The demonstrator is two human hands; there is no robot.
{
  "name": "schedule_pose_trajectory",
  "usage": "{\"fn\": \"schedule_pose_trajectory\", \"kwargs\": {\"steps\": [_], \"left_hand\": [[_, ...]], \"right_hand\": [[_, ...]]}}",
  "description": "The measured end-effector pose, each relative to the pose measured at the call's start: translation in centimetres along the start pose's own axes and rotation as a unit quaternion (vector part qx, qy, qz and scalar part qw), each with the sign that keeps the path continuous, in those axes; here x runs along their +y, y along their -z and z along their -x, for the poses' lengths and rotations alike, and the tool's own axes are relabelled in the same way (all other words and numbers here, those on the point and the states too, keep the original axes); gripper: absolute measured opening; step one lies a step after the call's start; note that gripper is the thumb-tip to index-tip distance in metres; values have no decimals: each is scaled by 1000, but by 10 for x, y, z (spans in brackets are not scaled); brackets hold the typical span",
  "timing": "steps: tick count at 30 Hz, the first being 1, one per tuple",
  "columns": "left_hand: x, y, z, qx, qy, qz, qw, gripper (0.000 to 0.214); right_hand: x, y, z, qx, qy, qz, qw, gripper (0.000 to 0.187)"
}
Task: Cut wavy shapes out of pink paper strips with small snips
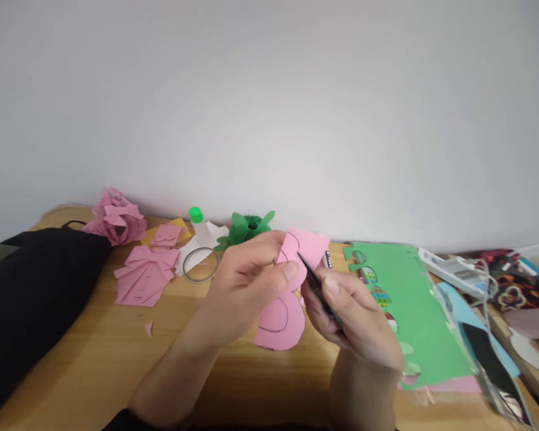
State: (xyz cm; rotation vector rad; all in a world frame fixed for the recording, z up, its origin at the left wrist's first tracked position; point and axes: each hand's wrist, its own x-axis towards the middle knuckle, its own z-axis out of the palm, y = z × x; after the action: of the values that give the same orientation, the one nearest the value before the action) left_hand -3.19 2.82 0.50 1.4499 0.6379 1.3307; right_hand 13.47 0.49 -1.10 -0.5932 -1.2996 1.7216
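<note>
our right hand (357,317) is gripping a dark pointed tool (317,286), tip at the pink paper (284,305) just leftward, which our left hand (247,281) is pinching, its long axis running kinda upright.

Head camera looks forward, down onto the table (94,365).

A plain, pale grey-white wall (269,108) fills the far side from left to right, its surface smooth and bare. Against its foot stands a light-brown wooden bench (112,365), with grain running across the top and a soft sheen. The light is diffuse, brightest around the wall's middle, fading to duller grey toward the upper corners.
</note>
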Motion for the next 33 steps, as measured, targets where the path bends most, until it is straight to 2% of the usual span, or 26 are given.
{"fn": "schedule_pose_trajectory", "kwargs": {"steps": [9, 15, 19, 25, 33], "left_hand": [[-6, 2, 2, -10, -12, 26, 1000, 30], [-11, 6, 4, 20, 0, 14, 1000, 32], [-8, 6, 4, 14, 14, -17, 1000, 32], [-4, 4, 2, 13, -2, -42, 999, 25], [-4, 2, 2, 4, -12, -32, 999, 31]], "right_hand": [[-2, -1, 0, 10, -2, 24, 1000, 40], [-3, 0, 0, 3, -13, 41, 999, 41], [-2, 1, 1, 4, -18, 31, 999, 41], [-1, 0, 0, 19, -41, 26, 999, 41], [-3, 1, -2, 18, -40, 18, 999, 40]]}}
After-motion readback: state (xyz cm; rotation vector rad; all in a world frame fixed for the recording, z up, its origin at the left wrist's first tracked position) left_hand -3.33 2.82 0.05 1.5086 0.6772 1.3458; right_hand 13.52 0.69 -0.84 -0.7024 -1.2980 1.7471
